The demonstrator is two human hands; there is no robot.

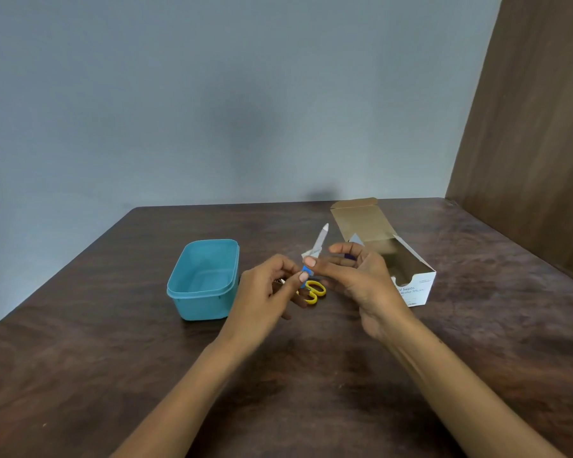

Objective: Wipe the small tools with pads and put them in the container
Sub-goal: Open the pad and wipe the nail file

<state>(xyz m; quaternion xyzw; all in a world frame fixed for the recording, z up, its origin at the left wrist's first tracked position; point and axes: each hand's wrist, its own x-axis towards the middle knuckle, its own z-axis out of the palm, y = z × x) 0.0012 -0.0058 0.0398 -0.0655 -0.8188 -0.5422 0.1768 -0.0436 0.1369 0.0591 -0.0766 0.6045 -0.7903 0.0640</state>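
Holding one file (320, 242), two hands, one container (203, 280)

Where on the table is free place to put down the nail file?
Bare table lies left of the teal container and along the near edge. It is crowded between the container and the swab box: both hands, left and right, and yellow scissors.

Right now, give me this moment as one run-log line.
left hand: pinches nail file handle | right hand: pad on file | scissors: on table | container: nothing visible inside | swab box: open
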